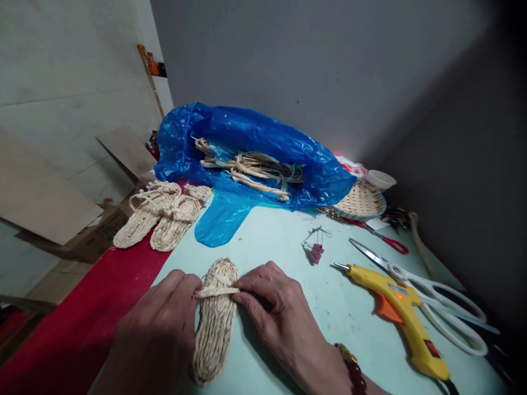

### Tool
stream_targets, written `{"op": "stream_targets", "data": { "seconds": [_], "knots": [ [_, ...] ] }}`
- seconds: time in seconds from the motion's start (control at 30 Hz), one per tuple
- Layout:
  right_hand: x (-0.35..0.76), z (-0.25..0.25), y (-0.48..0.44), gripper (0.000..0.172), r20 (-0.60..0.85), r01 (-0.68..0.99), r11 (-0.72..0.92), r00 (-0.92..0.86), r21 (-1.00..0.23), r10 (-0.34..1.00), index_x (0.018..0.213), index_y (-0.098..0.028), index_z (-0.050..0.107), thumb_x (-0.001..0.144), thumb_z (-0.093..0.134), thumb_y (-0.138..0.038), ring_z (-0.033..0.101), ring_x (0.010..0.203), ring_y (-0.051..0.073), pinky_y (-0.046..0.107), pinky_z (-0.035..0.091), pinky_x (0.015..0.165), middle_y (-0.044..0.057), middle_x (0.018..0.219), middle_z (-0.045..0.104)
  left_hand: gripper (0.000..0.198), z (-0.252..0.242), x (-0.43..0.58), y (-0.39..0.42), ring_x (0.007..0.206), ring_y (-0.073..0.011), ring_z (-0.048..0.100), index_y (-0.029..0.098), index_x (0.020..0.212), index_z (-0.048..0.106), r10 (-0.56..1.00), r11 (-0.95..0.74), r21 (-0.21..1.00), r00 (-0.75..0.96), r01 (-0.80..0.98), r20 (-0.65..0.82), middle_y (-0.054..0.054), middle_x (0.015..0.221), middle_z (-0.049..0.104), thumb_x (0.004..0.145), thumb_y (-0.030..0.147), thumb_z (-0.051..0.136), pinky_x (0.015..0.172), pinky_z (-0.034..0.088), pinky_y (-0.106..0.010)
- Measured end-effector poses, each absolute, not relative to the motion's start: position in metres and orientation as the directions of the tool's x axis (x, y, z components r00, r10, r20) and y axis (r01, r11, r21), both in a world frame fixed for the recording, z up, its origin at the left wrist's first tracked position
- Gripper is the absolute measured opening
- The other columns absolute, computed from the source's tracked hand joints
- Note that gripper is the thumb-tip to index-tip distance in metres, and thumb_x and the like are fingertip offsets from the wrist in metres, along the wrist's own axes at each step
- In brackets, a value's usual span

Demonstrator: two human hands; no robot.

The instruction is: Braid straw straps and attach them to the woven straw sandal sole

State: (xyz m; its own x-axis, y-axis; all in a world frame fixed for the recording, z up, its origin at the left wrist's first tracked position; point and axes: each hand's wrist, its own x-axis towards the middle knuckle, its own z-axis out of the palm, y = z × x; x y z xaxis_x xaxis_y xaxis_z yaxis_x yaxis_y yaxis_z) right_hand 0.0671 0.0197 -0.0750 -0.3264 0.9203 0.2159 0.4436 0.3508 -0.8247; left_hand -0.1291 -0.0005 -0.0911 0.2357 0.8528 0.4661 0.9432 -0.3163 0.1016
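A cream long-oval sole of coiled straw (214, 343) lies on the pale-green flat tabletop (272, 236), between the hands. Taking it as dial centre, the left hand (164, 307) sits near nine o'clock, the right hand (278, 302) near three, each pinching an end of a pale twisted straw strap (216, 292) crossing the sole toward twelve.

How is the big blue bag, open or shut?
Open: the blue bag's mouth gapes wide, and a bundle of straw-coloured strands shows inside.
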Motion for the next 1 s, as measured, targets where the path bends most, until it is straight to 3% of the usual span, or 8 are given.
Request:
{"op": "stream_targets", "data": {
  "seconds": [0.13,0.43,0.67,0.83,1.0],
  "knots": [
    [0.068,-0.078,0.022,0.016,0.232,0.427,0.361,-0.325,-0.829,0.917,0.095,-0.019,0.076,0.094,0.06,-0.02,0.059,0.084,0.021,0.034,0.047,0.074,0.005,0.085,0.072,0.011,-0.09,-0.136,0.003,0.064,-0.0171,0.063,0.022,0.09,0.057,0.8,-0.406,0.009,0.35,0.914,0.486,0.001,0.076,0.066,0.092,0.016,0.048,0.06,0.042,-0.029],
    [0.068,-0.077,0.022,0.015,0.26,0.428,0.391,-0.333,-0.815,0.906,0.092,-0.019,0.076,0.094,0.061,-0.018,0.059,0.08,0.02,0.034,0.046,0.075,0.006,0.082,0.072,0.021,-0.084,-0.134,0.004,0.061,-0.0167,0.065,0.023,0.081,0.063,0.826,-0.377,-0.011,0.342,0.926,0.448,0.001,0.073,0.069,0.09,0.013,0.047,0.056,0.043,-0.028],
    [0.069,-0.079,0.022,0.014,0.285,0.426,0.413,-0.333,-0.805,0.899,0.096,-0.019,0.075,0.093,0.061,-0.018,0.058,0.081,0.02,0.034,0.047,0.075,0.005,0.083,0.071,0.027,-0.081,-0.124,0.002,0.069,-0.0193,0.066,0.023,0.087,0.063,0.962,-0.118,0.176,0.068,0.977,0.263,-0.001,0.08,0.068,0.095,0.019,0.038,0.056,0.039,-0.029],
    [0.071,-0.08,0.023,0.015,0.275,0.416,0.401,-0.33,-0.816,0.903,0.098,-0.022,0.076,0.092,0.063,-0.017,0.06,0.083,0.018,0.032,0.047,0.075,0.002,0.085,0.072,0.029,-0.077,-0.125,0.005,0.077,-0.0208,0.065,0.022,0.087,0.063,0.968,-0.167,0.285,0.102,0.944,0.229,-0.003,0.085,0.068,0.096,0.021,0.035,0.067,0.039,-0.032],
    [0.072,-0.081,0.024,0.014,0.264,0.424,0.402,-0.348,-0.812,0.9,0.097,-0.022,0.076,0.092,0.063,-0.019,0.06,0.082,0.019,0.032,0.047,0.073,0.002,0.085,0.072,0.027,-0.079,-0.132,0.009,0.08,-0.0222,0.066,0.023,0.092,0.063,0.982,-0.157,0.333,0.11,0.93,0.156,-0.003,0.093,0.07,0.095,0.024,0.037,0.067,0.04,-0.033]
  ]
}}
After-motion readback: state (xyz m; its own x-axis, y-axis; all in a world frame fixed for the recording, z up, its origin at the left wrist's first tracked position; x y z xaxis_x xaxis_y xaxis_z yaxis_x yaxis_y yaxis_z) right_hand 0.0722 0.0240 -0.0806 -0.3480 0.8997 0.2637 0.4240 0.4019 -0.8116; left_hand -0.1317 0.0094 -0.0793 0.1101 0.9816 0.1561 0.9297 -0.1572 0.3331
